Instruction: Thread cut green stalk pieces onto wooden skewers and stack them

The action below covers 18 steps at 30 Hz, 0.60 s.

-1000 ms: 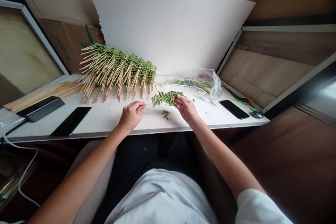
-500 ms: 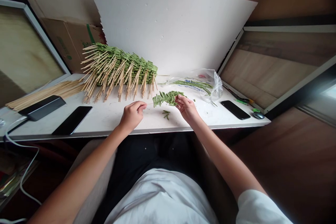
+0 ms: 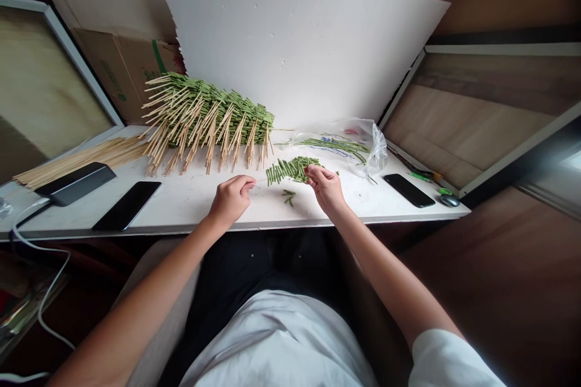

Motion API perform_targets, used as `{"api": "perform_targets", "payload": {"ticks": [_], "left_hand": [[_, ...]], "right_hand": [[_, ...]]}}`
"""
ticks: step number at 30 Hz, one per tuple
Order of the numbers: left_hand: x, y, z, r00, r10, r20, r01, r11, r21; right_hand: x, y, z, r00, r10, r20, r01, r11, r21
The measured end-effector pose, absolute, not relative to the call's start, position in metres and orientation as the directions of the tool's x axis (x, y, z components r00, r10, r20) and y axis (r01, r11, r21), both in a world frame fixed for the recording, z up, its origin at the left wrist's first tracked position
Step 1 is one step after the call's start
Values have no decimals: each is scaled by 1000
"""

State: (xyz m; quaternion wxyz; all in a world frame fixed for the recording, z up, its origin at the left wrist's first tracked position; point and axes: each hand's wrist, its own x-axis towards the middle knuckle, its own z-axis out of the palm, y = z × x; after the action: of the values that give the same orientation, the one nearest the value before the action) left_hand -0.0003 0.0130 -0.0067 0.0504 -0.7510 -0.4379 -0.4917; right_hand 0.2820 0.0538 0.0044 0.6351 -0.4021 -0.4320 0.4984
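- Left hand point(image 3: 231, 198): fingers closed on thin skewer point(image 3: 261, 181).
- Right hand point(image 3: 325, 185): fingertips bunched beside green pieces point(image 3: 284, 172); whether gripping any, cannot tell.
- Green pieces: centre of table point(image 3: 195, 208).
- Skewered stack point(image 3: 236, 110): far left.

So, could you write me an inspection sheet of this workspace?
Surface: white table, lightly specked.
Work things: row of green pieces, apparently on a thin stick; loose pieces in front; stacked skewers at back left; bare sticks farther left; long stems at a clear bag.
Clutter: left phone, right phone, dark box-like device.
Hands: left hand pinches the thin stick; right hand is at the green pieces, its grip unclear.
Cables: white cable hanging below the table at left.
Surroundings: white board and cardboard box behind; framed panels both sides.
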Motion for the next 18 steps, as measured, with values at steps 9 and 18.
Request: {"api": "perform_targets", "payload": {"ticks": [9, 18], "left_hand": [[-4, 14, -7, 150, 574, 805, 701, -636, 323], [-5, 15, -7, 181, 566, 804, 707, -643, 293]], "right_hand": [[279, 53, -1, 100, 984, 147, -313, 171, -934], [279, 51, -1, 89, 983, 163, -303, 183, -935]]}}
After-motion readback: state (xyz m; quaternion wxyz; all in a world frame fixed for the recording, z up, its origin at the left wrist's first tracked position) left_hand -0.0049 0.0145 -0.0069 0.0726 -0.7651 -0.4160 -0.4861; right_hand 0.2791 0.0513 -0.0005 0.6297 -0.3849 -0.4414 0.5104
